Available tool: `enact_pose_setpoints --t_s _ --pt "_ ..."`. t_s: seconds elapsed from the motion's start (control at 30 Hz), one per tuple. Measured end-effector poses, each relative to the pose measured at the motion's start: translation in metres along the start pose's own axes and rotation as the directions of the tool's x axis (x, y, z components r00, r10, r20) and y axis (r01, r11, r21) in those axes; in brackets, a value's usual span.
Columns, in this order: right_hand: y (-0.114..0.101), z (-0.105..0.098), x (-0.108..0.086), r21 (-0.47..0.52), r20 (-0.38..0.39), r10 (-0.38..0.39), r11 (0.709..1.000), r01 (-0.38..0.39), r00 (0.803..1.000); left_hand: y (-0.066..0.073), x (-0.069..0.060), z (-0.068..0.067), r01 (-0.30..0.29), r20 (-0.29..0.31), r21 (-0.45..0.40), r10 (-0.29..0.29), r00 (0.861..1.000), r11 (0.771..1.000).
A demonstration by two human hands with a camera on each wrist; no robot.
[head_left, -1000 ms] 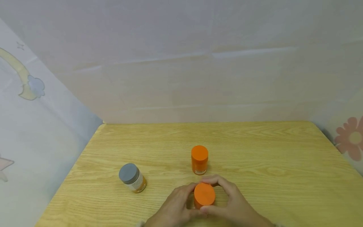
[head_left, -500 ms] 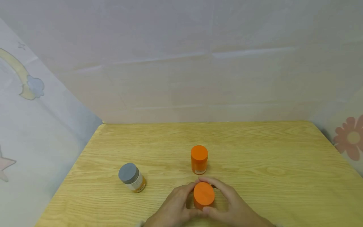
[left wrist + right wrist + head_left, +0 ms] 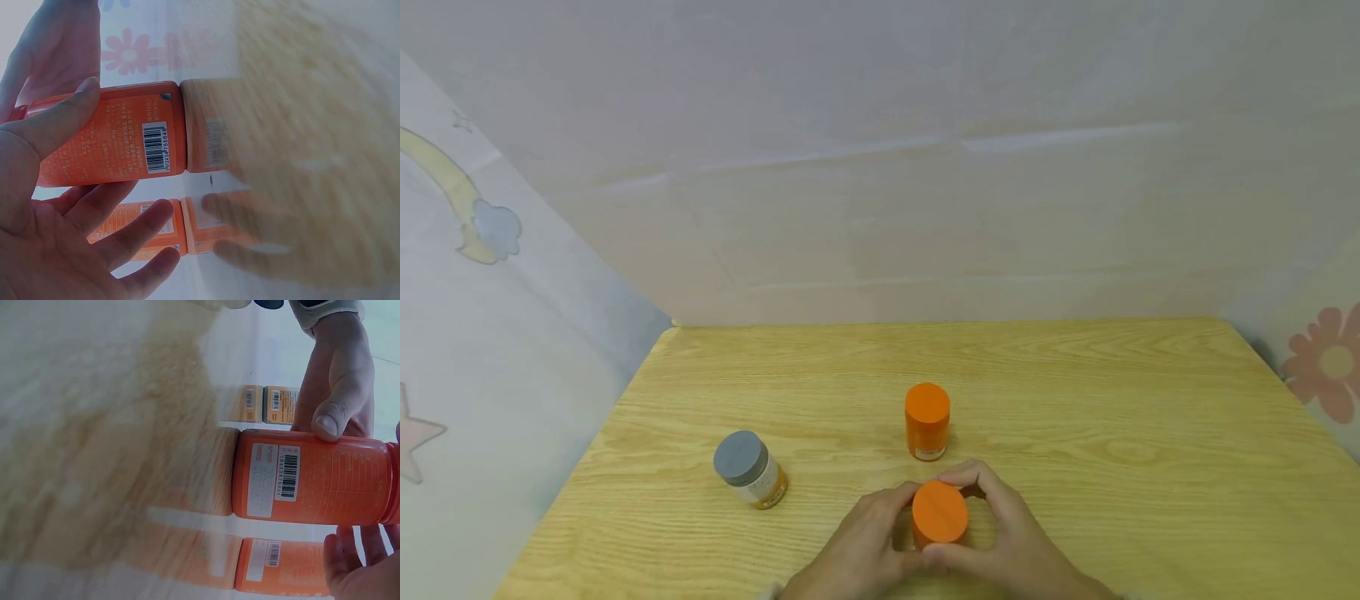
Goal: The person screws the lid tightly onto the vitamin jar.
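An orange bottle (image 3: 940,512) with an orange cap stands upright near the front of the table, between both hands. My left hand (image 3: 859,546) holds its body, the thumb and forefinger curled round it in the left wrist view. At the cap, my right hand (image 3: 1018,537) grips with thumb in front and forefinger behind. A label with a barcode (image 3: 156,147) shows on the bottle's body. Just behind stands a second orange bottle (image 3: 927,423), its cap on. A jar with a grey lid (image 3: 749,469) stands to the left, apart from both hands.
The wooden table (image 3: 1097,400) runs back to a pale sheet (image 3: 880,250). Patterned side sheets rise at left (image 3: 550,358) and right. In the right wrist view, the second orange bottle (image 3: 281,565) stands close to my right fingers.
My right hand turns on the cap: its thumb shifts right and then back left, its forefinger left and then right. The left hand and the other containers stay put.
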State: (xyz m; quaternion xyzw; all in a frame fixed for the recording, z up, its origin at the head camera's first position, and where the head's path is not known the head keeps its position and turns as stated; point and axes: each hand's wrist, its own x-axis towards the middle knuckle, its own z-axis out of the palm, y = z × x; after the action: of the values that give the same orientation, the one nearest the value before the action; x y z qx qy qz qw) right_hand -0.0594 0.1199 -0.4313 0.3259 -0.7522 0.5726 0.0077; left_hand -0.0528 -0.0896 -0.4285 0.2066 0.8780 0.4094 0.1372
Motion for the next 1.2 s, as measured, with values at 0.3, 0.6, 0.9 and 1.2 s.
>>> enact_pose_setpoints --t_s 0.3,0.6,0.9,1.2 --pt "-0.0006 -0.0036 -0.0011 -0.107 0.019 -0.027 0.994 0.029 0.999 -0.0026 0.0013 -0.0003 -0.082 -0.013 0.033 0.082 0.997 0.996" --pt "-0.0003 -0.0036 -0.0009 -0.055 0.019 -0.025 0.998 0.026 0.999 -0.0017 0.0001 0.0009 -0.013 0.004 -0.027 0.013 1.000 1.000" --pt "0.0013 0.0035 -0.0007 0.040 -0.022 0.055 0.998 -0.054 0.998 0.0004 0.0004 0.0004 0.036 0.008 0.004 -0.036 0.999 0.999" --pt "0.0018 -0.0038 0.0012 -0.057 0.031 -0.069 0.996 0.071 0.997 -0.0019 0.0000 0.0003 -0.025 -0.003 0.011 0.025 1.000 1.000"
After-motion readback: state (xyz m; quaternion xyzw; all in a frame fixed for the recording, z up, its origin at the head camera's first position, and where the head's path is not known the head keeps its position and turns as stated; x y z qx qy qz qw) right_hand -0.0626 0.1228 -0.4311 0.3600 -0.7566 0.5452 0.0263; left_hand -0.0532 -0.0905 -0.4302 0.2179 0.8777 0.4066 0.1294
